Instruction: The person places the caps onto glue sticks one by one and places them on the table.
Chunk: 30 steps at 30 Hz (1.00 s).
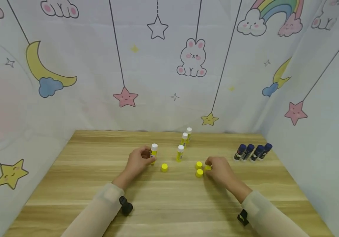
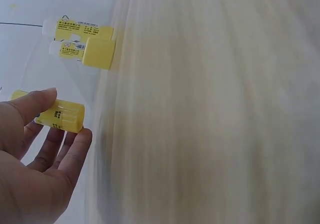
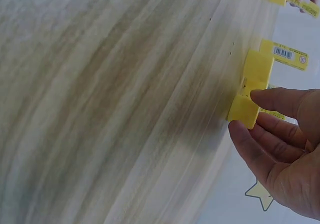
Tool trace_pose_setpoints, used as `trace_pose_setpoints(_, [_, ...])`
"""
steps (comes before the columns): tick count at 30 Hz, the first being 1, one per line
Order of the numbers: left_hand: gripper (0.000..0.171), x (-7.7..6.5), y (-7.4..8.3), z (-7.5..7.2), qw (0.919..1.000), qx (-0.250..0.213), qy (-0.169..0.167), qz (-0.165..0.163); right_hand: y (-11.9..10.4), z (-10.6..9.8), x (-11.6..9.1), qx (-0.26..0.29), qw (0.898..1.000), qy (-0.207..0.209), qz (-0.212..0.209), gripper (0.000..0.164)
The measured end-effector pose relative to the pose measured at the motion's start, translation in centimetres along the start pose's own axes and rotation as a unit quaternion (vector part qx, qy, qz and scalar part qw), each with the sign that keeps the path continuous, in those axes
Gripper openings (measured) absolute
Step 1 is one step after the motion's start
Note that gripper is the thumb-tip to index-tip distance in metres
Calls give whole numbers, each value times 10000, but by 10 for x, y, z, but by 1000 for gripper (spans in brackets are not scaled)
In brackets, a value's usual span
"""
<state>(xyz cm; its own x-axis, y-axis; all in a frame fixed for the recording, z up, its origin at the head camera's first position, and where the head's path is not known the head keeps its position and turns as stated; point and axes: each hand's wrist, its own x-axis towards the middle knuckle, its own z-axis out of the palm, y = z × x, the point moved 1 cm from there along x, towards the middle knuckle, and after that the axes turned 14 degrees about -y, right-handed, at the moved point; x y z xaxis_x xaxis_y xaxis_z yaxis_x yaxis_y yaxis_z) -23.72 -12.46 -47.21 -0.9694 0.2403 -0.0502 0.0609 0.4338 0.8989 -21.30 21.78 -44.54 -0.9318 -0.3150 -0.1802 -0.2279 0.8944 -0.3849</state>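
Note:
My left hand (image 1: 137,162) grips a yellow glue stick (image 1: 154,150) that stands upright with its white end on top. In the left wrist view, thumb and fingers lie around the yellow glue stick's body (image 2: 64,116). A loose yellow cap (image 1: 164,168) sits just right of that hand. Over on the right, my right hand (image 1: 220,169) pinches a yellow cap (image 1: 208,168) at the table surface. Two further yellow caps (image 1: 199,169) stand right beside it. The right wrist view shows the pinched cap (image 3: 243,112) between thumb and fingers.
Three yellow glue sticks with white tops stand upright, the nearest glue stick (image 1: 180,154) between the hands and two behind it. Several dark blue-capped sticks (image 1: 248,152) stand in a row at the right. A patterned curtain (image 1: 157,82) borders the wooden table (image 1: 163,204).

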Motion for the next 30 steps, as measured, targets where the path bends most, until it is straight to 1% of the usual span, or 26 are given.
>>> trace_pose_setpoints(5, [31,-4,-3,1,10000,-27,62,-3,2,3,-2,-133,9999,22,-20,25])
trace_pose_setpoints(9, [30,-7,3,2,9999,-74,68,32,3,0,-2,-199,9998,73,-8,25])
trace_pose_setpoints(13, [30,-10,8,2,9998,-184,61,70,2,-4,-1,-167,9998,71,28,25])
trace_pose_setpoints(21, [29,-11,8,1,9997,-92,178,109,0,-9,3,-121,9998,123,-30,21])
trace_pose_setpoints(24, [29,-11,9,1,9998,-97,172,100,-1,-10,4,-115,9999,119,-20,22])
trace_pose_setpoints(30, [29,-15,10,2,9997,-102,199,44,-6,-13,4,74,9998,167,31,25])
